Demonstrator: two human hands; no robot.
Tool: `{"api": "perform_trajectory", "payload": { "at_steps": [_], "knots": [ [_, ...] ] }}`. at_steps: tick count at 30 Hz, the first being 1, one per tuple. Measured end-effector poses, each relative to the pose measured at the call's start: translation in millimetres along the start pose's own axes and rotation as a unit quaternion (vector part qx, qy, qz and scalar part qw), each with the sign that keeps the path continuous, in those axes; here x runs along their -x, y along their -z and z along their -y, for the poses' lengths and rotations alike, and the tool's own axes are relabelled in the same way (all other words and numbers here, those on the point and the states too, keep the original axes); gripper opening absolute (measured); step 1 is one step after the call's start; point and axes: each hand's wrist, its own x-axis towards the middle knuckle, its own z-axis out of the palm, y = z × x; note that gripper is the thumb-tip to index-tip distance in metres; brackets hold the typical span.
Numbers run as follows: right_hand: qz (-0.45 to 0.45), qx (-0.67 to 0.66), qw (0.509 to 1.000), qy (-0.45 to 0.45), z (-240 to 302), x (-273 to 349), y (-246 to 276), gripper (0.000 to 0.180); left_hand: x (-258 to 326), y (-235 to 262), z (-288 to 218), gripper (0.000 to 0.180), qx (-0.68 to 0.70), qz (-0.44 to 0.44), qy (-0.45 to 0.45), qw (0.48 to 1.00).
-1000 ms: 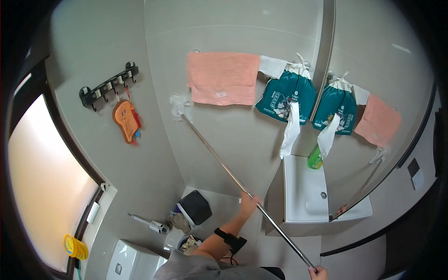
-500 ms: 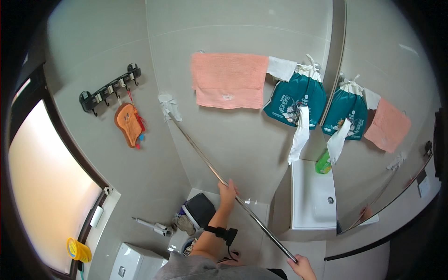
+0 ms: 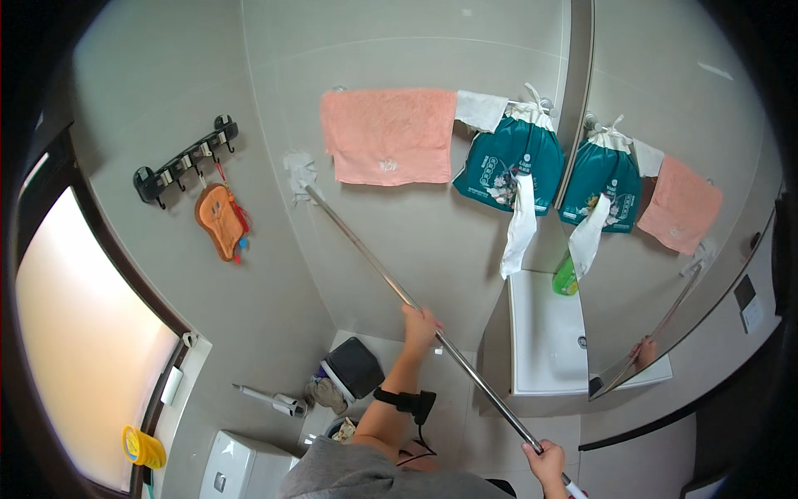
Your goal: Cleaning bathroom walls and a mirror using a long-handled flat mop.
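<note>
Long metal pole held against a bathroom wall

The left hand grips the slim, shiny silver pole mid-shaft; the right hand clasps its lower end. Its white cloth head presses on the grey tiled wall, just beside a pink towel.

You hold a long, thin metal pole, silver and shiny. It runs on a slant from the near right up to the far left. At its far end sits a small white cloth head, crumpled, and it presses on the grey tiled wall, just to the left of a pink towel. Your left hand closes around the pole near its middle. Your right hand closes around it close to the near end.
</note>
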Motion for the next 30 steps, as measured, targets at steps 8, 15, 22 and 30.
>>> {"api": "perform_trajectory", "payload": {
  "at_steps": [8,15,22,30],
  "knots": [
    [0.035,-0.124,0.989,-0.070,-88.4,85.6,34.8,0.030,86.7,-70.6,13.3,0.022,-0.026,0.105,-0.053,0.993],
    [0.027,-0.093,0.991,-0.095,-134.5,157.0,70.4,0.033,158.9,-145.8,29.4,0.029,-0.068,0.194,-0.036,0.978],
    [-0.022,-0.052,0.987,-0.151,-178.0,233.1,66.1,0.034,217.9,-182.5,81.2,0.039,-0.165,0.234,-0.068,0.956],
    [-0.061,-0.137,0.973,-0.176,-208.1,251.7,42.2,0.030,234.8,-179.0,88.6,0.036,-0.056,0.277,-0.015,0.959]
  ]
}}
